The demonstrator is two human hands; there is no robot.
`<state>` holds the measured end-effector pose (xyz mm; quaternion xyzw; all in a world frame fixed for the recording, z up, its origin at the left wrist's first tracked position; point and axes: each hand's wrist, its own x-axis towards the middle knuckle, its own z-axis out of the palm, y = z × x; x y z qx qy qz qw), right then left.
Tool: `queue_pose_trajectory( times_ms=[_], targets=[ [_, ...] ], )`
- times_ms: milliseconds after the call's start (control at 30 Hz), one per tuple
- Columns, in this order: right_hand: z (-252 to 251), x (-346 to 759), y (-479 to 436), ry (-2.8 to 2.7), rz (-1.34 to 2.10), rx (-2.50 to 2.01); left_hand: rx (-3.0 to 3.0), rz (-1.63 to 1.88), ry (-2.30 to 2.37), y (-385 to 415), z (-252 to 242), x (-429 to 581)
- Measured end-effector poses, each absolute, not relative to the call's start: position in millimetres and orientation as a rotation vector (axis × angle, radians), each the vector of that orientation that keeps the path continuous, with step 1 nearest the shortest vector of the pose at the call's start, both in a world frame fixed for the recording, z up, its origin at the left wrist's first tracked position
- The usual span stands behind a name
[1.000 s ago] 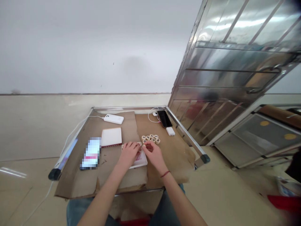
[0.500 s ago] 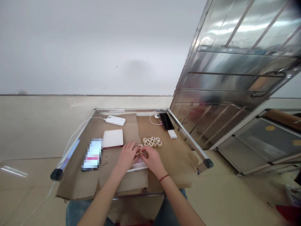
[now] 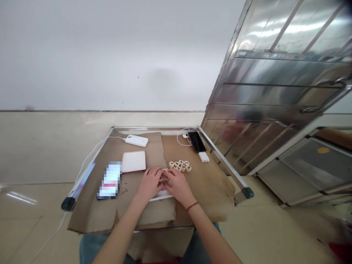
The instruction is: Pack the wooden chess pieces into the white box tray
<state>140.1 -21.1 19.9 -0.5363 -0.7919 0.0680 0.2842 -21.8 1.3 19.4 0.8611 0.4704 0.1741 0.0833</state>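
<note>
My left hand (image 3: pixel 150 183) and my right hand (image 3: pixel 178 186) meet over a shallow white box (image 3: pixel 162 197) at the near middle of the table. Between their curled fingers are round wooden Chinese chess pieces (image 3: pixel 164 176) with red characters, mostly covered. Both hands are closed around these pieces; how many each one holds is hidden. Just beyond my right hand, several chess pieces (image 3: pixel 183 167) with black characters lie grouped in rows on the cardboard. A white square box lid (image 3: pixel 134 161) with a red edge rests to the left of my left hand.
Cardboard (image 3: pixel 203 200) covers the metal-framed table. A phone with a lit, blurred screen (image 3: pixel 110 180) lies at left, a white power bank (image 3: pixel 136 140) with a cable behind it. At the back right are a dark phone (image 3: pixel 197 142), a white charger (image 3: pixel 204 157) and a coiled white cable (image 3: pixel 178 138).
My fingers have drawn closer together over the red-marked pieces, with the right fingers now covering more of them. The whole view has shifted slightly; the black-marked group stays in place.
</note>
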Motion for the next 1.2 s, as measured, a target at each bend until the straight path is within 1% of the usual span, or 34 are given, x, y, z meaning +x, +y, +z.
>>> queue_pose_trajectory(
  times_ms=[333,667,833,1067,1200],
  targets=[
    [16.0,138.8,-17.6,-2.067,0.23,-1.464,2.619,0.508,1.314,4.1,22.5,-27.6],
    [25.8,135.0,-24.6,-2.021,0.225,-1.436,2.547,0.559,1.326,7.2,24.1,-65.4],
    [31.7,124.8,-28.6,-2.142,0.182,-1.333,2.521,0.623,1.291,6.6,24.8,-65.8],
    [31.0,113.6,-20.0,-2.23,0.121,-1.317,2.549,0.677,1.434,2.8,26.1,-63.3],
    [30.4,117.1,-15.3,-2.207,0.142,-1.334,2.526,0.704,1.457,0.0,27.3,-66.9]
  ],
)
